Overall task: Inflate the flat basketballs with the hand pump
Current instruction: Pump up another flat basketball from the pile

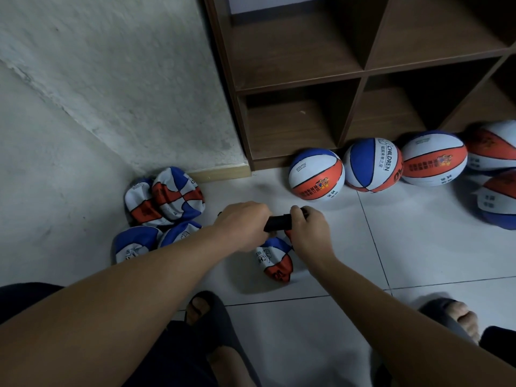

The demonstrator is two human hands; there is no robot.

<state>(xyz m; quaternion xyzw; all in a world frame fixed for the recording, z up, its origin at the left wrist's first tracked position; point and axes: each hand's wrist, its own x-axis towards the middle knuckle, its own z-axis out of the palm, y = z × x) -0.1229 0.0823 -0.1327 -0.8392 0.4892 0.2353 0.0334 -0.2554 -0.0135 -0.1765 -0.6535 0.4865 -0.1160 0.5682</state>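
A black hand pump (277,222) is held level above the floor. My left hand (243,224) grips its left end and my right hand (307,230) grips its right end. Right under the pump lies a crumpled flat basketball (275,259) in blue, white and orange. Several more flat basketballs (164,201) are piled at the left by the wall, with others (136,243) in front of them. Several inflated basketballs (317,174) stand in a row along the foot of the shelf unit. How the pump meets the flat ball is hidden by my hands.
A brown wooden shelf unit (360,74) with open compartments stands at the back. A rough white wall (111,79) fills the left side. The floor is light tile (405,247). My feet in dark slippers (215,317) are at the bottom edge.
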